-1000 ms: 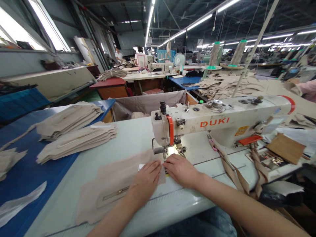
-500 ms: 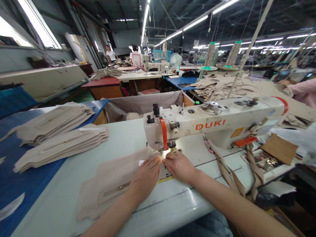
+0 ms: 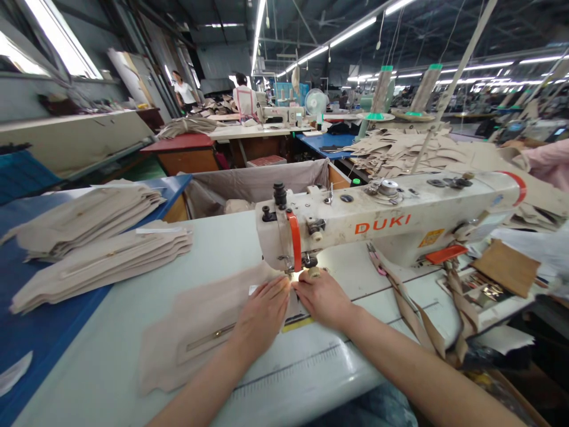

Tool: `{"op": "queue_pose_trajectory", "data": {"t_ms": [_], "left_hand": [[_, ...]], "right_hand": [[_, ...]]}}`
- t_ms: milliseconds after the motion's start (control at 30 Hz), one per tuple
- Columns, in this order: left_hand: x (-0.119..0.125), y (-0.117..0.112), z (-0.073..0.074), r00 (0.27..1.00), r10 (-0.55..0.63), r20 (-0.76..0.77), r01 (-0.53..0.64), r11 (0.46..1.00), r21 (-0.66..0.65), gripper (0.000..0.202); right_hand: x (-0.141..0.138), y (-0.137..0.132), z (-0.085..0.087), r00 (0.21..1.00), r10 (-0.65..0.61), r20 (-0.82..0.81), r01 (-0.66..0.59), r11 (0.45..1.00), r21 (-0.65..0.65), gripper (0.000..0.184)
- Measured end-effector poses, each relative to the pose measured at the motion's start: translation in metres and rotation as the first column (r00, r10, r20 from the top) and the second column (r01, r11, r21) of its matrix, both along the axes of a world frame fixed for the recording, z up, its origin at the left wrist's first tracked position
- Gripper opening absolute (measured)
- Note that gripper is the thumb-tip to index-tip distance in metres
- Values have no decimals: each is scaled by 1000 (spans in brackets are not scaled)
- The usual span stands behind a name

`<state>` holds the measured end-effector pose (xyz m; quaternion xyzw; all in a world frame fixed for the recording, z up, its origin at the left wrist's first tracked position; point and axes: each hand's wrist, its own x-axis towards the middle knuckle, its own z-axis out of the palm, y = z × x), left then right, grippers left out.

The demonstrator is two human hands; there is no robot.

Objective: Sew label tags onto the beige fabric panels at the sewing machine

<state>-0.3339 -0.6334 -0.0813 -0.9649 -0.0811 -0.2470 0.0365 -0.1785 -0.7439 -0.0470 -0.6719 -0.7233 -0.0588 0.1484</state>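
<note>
A beige fabric panel [image 3: 195, 308] with a zipper [image 3: 208, 337] set into it lies on the pale sewing table, its far end under the head of the sewing machine [image 3: 382, 207]. My left hand [image 3: 265, 311] rests flat on the panel, fingers stretched toward the lit needle area. Close beside it, my right hand [image 3: 323, 298] has its fingers bent and pressed together at the panel's edge, just in front of the presser foot. The fingertips partly hide the cloth there. A small white label [image 3: 253, 289] shows next to my left hand.
Stacked beige panels [image 3: 106, 261] lie on a blue surface at left. Thread snips [image 3: 377, 261], fabric strips [image 3: 411, 314] and a parts tray [image 3: 482, 290] are at right. Behind the table stands a cloth-lined bin [image 3: 258, 184]. A pink sleeve [image 3: 549, 160] shows at far right.
The view has shifted slightly, so the stacks at left sit a little farther left. Both hands and the panel stay in nearly the same place at the needle.
</note>
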Motion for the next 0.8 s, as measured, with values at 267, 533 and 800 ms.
{"op": "queue_pose_trajectory", "data": {"t_ms": [267, 533, 800], "left_hand": [[0, -2, 4, 1000, -8, -30, 7, 999, -46, 34], [-1, -3, 7, 1000, 6, -2, -6, 982, -189, 30], [6, 9, 6, 1000, -12, 0, 12, 986, -164, 29]], "right_hand": [[0, -2, -2, 1000, 15, -6, -15, 1000, 2, 22], [0, -3, -3, 1000, 12, -5, -12, 1000, 18, 20], [-1, -3, -1, 1000, -6, -2, 6, 1000, 13, 19]]}}
